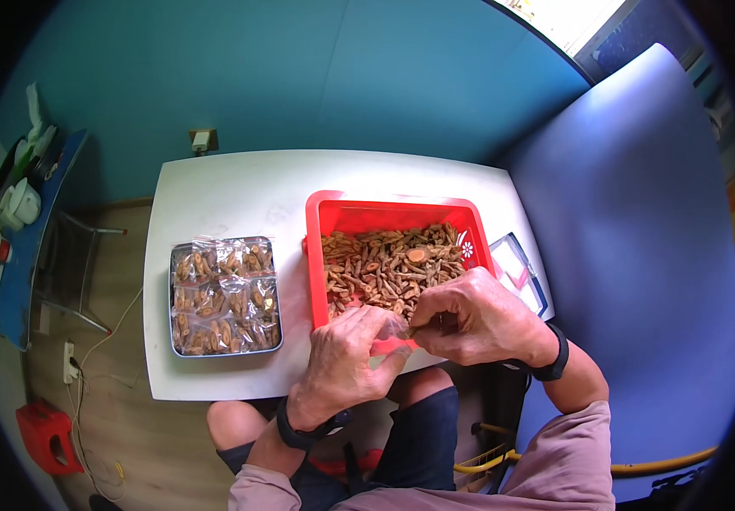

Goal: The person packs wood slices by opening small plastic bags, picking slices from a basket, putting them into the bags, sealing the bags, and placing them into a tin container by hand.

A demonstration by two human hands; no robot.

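Observation:
Over the near rim of a red plastic basket [314,255], my two hands meet at a small clear plastic bag [395,326]. My left hand [352,351] grips one side of it between thumb and fingers. The fingertips of my right hand [480,322] are pinched together at its other edge. Whether anything is inside the bag cannot be made out. Many brown dried root pieces [376,268] fill the basket, with one larger round slice [418,255] on top. To the left, a metal tin [279,336] holds several filled clear bags [224,298] in rows.
A white table [214,192] carries the basket and tin. Right of the basket lies a clear-lidded case [519,272], near a tall blue panel [631,238]. A blue side table [48,230] with containers stands at left. On the floor is a red stool [48,439].

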